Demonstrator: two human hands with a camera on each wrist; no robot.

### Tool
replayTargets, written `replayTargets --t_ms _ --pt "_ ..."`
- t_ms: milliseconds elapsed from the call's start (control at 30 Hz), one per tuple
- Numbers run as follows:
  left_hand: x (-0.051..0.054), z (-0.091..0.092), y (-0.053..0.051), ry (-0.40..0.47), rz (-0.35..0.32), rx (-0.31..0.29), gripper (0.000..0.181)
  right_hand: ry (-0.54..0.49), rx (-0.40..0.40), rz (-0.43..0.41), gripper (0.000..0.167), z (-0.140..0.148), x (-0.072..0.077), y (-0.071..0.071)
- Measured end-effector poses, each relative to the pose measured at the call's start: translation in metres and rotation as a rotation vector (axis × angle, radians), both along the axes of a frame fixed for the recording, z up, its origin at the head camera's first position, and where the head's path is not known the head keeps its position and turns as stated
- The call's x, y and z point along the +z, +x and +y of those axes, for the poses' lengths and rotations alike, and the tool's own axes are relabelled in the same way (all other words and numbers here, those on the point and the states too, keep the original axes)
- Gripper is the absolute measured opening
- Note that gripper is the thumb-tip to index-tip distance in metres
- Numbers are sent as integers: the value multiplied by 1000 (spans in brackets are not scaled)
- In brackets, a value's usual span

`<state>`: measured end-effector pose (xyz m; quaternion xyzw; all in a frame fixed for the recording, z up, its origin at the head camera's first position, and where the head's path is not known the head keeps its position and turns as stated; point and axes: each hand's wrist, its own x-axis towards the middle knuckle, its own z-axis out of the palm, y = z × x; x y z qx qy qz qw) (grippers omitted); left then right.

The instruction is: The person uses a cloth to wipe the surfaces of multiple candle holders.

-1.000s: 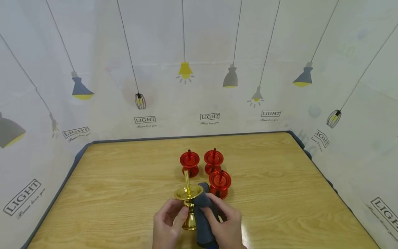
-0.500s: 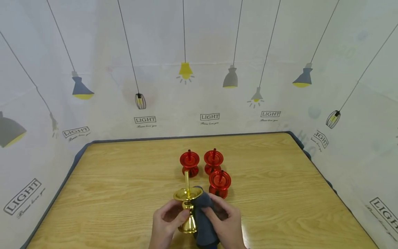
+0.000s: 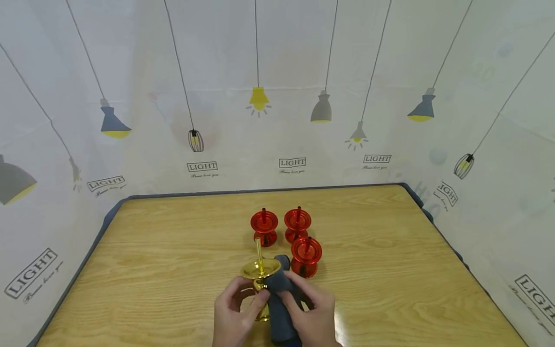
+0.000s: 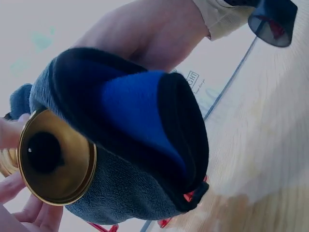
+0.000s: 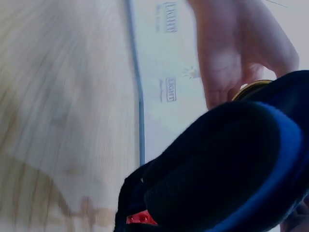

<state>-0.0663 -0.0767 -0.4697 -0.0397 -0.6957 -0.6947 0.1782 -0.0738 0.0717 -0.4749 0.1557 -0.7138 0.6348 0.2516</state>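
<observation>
My left hand (image 3: 236, 311) grips the stem of a shiny gold candle holder (image 3: 261, 271), which has a wide dish and an upright spike. In my right hand (image 3: 315, 313) is a dark blue-grey cloth (image 3: 283, 315), pinched over the right side of the dish's rim. The left thumb lies across the stem, touching the cloth's edge. Seen from below in the left wrist view, the hollow base (image 4: 72, 154) faces the camera, and the cloth's bright blue side (image 4: 130, 101) shows. Folded cloth (image 5: 207, 164) hides most of the holder in the right wrist view.
Beyond the hands, three red candle holders stand upright on the wooden table (image 3: 173, 260): one at back left (image 3: 264, 222), one at back right (image 3: 297, 220), and one nearer (image 3: 306, 252), close to the cloth. A white lamp-printed sheet (image 3: 234, 140) surrounds the table.
The gold candle holder dips and tilts slightly, then comes back up. The cloth slides along the dish's rim, and the left thumb shifts right across the stem. The red holders stay put.
</observation>
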Motion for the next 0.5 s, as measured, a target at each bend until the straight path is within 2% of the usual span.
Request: replayTargets --t_ms 67,133,367,433,500 --pt "1 0 0 -15 -31 26 20 35 -3 64 39 0 0 0" --pt "2 -1 0 6 -52 22 20 33 2 42 37 -1 0 1" --pt "0 -9 2 108 -77 -62 22 -108 66 -303 32 3 5 1" --pt "-1 -10 2 119 -85 -80 17 -148 106 -362 32 5 6 1" --pt "-2 -11 2 122 -88 -86 13 -175 142 -385 33 6 6 0"
